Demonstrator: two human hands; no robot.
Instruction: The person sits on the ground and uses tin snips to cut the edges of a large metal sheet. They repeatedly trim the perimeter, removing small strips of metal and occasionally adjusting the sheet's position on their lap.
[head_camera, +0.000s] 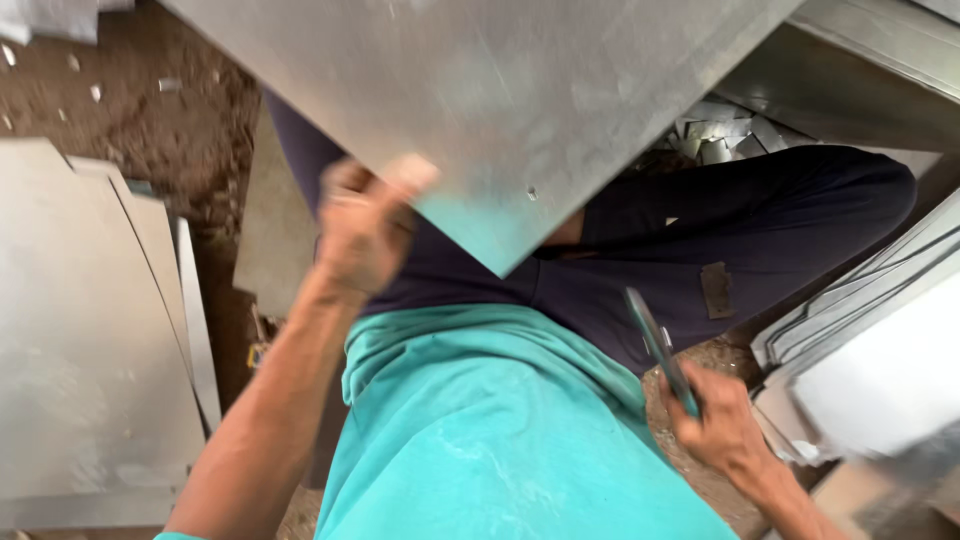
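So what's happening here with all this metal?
A seated person holds up a large grey metal sheet by its edge with the left hand. The right hand grips a pair of snips, away from the sheet, above the lap. More flat sheets lie on the dirt floor alongside.

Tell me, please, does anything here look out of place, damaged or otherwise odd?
Small metal offcuts lie scattered behind the person's knee, and more bits dot the dirt floor at upper left. The metal sheet in the left hand looks undamaged; the right hand holds snips.
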